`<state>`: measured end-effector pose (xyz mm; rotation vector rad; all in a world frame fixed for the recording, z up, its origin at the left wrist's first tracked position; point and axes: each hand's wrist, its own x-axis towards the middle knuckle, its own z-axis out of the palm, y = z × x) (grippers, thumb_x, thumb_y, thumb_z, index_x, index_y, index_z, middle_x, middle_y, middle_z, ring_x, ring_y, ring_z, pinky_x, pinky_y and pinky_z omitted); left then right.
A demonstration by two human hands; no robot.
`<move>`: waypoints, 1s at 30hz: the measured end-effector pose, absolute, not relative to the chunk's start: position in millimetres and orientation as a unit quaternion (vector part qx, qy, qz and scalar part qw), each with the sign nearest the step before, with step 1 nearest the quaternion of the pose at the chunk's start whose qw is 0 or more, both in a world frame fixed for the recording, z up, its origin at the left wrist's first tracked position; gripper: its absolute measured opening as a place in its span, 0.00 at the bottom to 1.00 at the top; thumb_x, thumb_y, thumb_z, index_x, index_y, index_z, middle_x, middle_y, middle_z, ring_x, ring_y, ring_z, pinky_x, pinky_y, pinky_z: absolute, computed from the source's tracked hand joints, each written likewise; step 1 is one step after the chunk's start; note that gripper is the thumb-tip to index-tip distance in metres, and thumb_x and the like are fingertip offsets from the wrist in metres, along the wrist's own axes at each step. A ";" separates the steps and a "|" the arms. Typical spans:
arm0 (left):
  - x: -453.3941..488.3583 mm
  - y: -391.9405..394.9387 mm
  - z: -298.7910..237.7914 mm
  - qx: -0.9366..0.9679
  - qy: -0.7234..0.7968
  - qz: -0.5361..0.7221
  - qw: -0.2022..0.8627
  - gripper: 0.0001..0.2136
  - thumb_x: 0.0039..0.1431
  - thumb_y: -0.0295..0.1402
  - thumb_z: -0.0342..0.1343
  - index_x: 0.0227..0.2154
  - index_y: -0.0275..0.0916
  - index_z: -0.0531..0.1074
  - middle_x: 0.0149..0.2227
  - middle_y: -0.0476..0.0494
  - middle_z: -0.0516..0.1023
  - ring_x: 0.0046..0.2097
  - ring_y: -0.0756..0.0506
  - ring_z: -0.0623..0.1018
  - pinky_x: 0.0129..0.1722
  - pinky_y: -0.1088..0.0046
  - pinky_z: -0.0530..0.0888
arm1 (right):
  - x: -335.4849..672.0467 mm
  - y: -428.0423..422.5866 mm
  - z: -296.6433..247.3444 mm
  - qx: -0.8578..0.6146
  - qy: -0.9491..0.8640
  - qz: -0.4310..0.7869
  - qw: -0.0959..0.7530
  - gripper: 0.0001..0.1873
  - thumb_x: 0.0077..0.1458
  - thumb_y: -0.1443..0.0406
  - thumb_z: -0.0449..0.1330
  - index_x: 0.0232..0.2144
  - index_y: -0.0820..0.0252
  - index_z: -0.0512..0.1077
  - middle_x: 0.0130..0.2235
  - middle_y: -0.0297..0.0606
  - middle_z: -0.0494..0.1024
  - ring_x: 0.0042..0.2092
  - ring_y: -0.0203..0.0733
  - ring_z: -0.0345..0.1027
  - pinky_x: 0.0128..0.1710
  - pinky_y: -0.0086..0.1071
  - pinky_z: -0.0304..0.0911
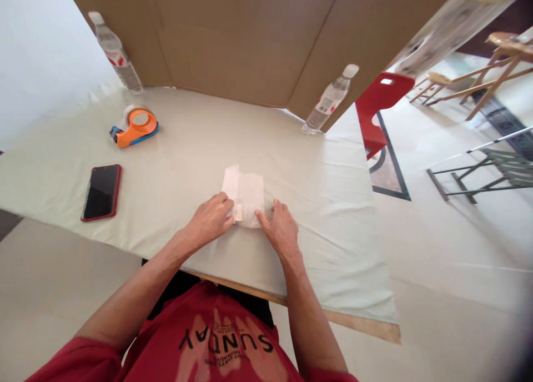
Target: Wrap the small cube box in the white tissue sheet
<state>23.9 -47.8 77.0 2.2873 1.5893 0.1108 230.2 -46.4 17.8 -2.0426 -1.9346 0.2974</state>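
A thin white sheet, like tissue paper (251,190), lies on the cloth-covered table in front of me. Its left part is a folded strip that sticks up past the rest at the far edge. My left hand (211,216) is closed on the strip's lower left edge, fingers curled and pressed together. At the lower right, the thumb of my right hand (281,226) rests on the sheet's edge. The other right fingers are bent and lie on the cloth beside it, apart from the thumb.
A red-edged phone (101,192) and an orange tape dispenser (137,126) lie to the left. Water bottles (331,100) stand before a tall cardboard panel (233,38) at the back. A red chair (377,107) is beyond the table's right edge.
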 end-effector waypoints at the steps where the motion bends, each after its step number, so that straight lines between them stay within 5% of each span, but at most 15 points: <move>1: 25.1 -49.7 76.7 0.803 0.568 0.041 0.176 0.06 0.61 0.27 0.53 0.39 0.37 0.73 0.44 0.36 0.74 0.47 0.39 0.76 0.44 0.65 0.74 | 229.0 -45.9 19.2 -0.715 -0.675 0.110 0.146 0.26 0.61 0.52 0.58 0.53 0.63 0.68 0.45 0.51 0.79 0.45 0.53 0.75 0.37 0.37 0.65; 12: 23.9 -48.1 76.9 0.806 0.561 0.039 0.183 0.07 0.61 0.28 0.53 0.39 0.37 0.74 0.46 0.35 0.74 0.49 0.38 0.75 0.46 0.64 0.74 | 223.3 -37.2 40.5 -0.735 -0.634 0.229 0.067 0.11 0.59 0.55 0.60 0.32 0.56 0.72 0.33 0.39 0.80 0.38 0.46 0.74 0.34 0.34 0.57; 17: 23.0 -46.6 76.5 0.809 0.558 0.037 0.180 0.07 0.61 0.28 0.53 0.38 0.36 0.75 0.45 0.36 0.74 0.48 0.38 0.75 0.47 0.64 0.74 | 224.9 -42.9 33.7 -0.686 -0.648 0.270 0.193 0.07 0.55 0.62 0.57 0.26 0.56 0.67 0.32 0.35 0.76 0.34 0.40 0.68 0.35 0.32 0.57; 23: 23.4 -47.7 79.2 0.806 0.568 0.026 0.164 0.10 0.63 0.31 0.54 0.43 0.37 0.77 0.50 0.36 0.72 0.51 0.39 0.74 0.46 0.66 0.74 | 217.8 -48.4 25.5 -0.608 -0.557 0.401 0.400 0.12 0.53 0.56 0.58 0.25 0.56 0.65 0.24 0.29 0.68 0.27 0.35 0.61 0.30 0.30 0.59; 30: 25.7 -44.8 84.4 0.783 0.587 0.001 0.206 0.12 0.63 0.31 0.54 0.47 0.38 0.76 0.45 0.38 0.74 0.45 0.41 0.77 0.44 0.67 0.73 | 191.1 -49.8 28.7 -0.558 -0.528 0.447 0.459 0.12 0.53 0.56 0.61 0.27 0.58 0.69 0.26 0.30 0.71 0.27 0.34 0.63 0.30 0.29 0.61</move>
